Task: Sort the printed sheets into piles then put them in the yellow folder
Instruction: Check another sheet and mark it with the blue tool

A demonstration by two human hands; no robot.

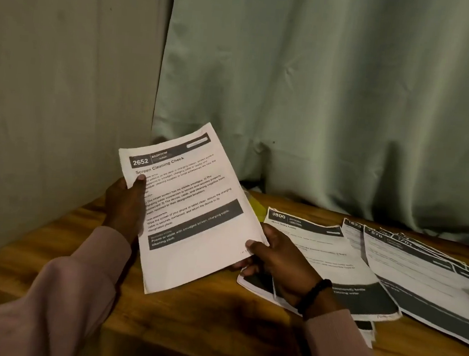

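Both hands hold one printed sheet (188, 210) tilted above the wooden table (51, 249) — left hand (124, 208) pinching its upper left edge, right hand (279, 262) pinching the lower right edge. Just right lie the other printed sheets (407, 266) in overlapping piles — a yellow folder (256, 208) peeks out behind the held sheet. Green curtains (320, 86) hang behind.

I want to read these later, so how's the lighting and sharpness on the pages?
Head view: dim, warm light; the held sheet is lit well enough to read its heading, with small lines soft; the sheets on the table are darker and blurrier toward the right edge; the arms throw a shadow across the table.
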